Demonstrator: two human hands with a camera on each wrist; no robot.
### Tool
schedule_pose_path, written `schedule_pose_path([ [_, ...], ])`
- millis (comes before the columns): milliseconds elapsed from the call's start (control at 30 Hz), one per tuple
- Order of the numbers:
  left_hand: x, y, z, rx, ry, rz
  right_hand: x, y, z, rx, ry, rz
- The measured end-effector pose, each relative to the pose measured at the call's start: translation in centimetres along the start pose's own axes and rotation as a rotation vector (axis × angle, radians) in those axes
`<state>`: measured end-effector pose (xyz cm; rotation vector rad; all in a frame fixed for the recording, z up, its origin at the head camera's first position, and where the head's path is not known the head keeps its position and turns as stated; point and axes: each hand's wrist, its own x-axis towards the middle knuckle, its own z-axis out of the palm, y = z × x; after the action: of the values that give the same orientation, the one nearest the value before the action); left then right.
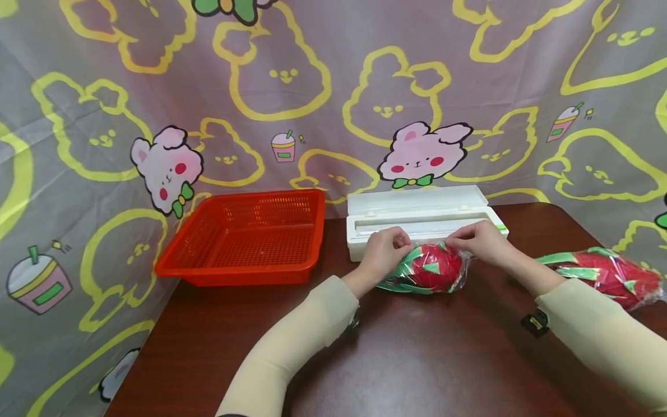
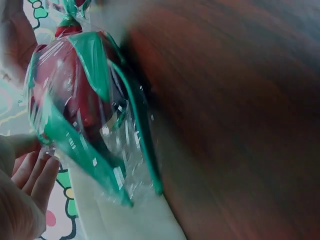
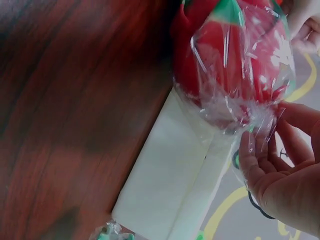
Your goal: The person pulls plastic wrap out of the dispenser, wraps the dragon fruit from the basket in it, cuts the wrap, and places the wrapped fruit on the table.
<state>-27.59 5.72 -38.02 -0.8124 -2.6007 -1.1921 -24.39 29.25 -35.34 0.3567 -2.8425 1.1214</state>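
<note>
A red dragon fruit (image 1: 435, 267) with green scales lies on the table, covered in clear cling film (image 3: 230, 107). At its green-tipped end, my left hand (image 1: 383, 253) pinches the film between thumb and fingers; the left wrist view shows the fingertips (image 2: 42, 165) against the wrapping. My right hand (image 1: 484, 242) pinches gathered film at the rounded red end, where the right wrist view shows it bunched at the fingertips (image 3: 248, 145). Just behind the fruit stands a white cling film box (image 1: 359, 249), its lid raised and a pale roll inside.
A second dragon fruit (image 1: 609, 275), wrapped in film, lies at the right beyond my right forearm. To the left sits a red plastic basket (image 1: 239, 272). The brown table (image 1: 417, 359) meets a patterned cloth (image 1: 333, 87) at its back.
</note>
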Motion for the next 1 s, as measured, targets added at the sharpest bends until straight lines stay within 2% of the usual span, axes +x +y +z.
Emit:
schedule_pose_path([
  [133, 0.0, 0.4, 0.6, 0.02, 0.049, 0.01, -0.9, -0.6, 0.5, -0.056, 0.007, 0.001],
  [200, 0.2, 0.5, 0.7, 0.027, 0.053, 0.012, -1.2, -1.0, 0.7, -0.092, -0.001, 0.001],
  [333, 0.3, 0.3, 0.4, 0.013, -0.005, 0.003, -1.8, -1.4, 0.6, -0.139, -0.022, -0.019],
  [467, 0.1, 0.2, -0.9, 0.048, -0.08, 0.018, -2.5, -1.0, -0.4, -0.174, 0.022, -0.053],
  [600, -0.5, -0.4, -3.0, 0.118, -0.09, 0.033, -3.4, 0.2, -1.7, -0.211, 0.091, -0.04],
  [667, -1.2, -1.1, -3.9, 0.125, -0.104, 0.02, -3.8, 0.9, -2.2, -0.209, 0.09, -0.008],
  [767, -2.4, -2.2, -4.7, 0.101, -0.168, -0.018, -4.1, 1.9, -2.2, -0.204, 0.062, 0.031],
  [867, -3.5, -3.4, -4.9, 0.091, -0.256, -0.035, -4.2, 2.6, -1.9, -0.195, 0.049, 0.023],
  [1000, -4.6, -4.6, -4.8, 0.074, -0.364, -0.061, -4.0, 2.7, -1.2, -0.187, 0.107, -0.022],
])
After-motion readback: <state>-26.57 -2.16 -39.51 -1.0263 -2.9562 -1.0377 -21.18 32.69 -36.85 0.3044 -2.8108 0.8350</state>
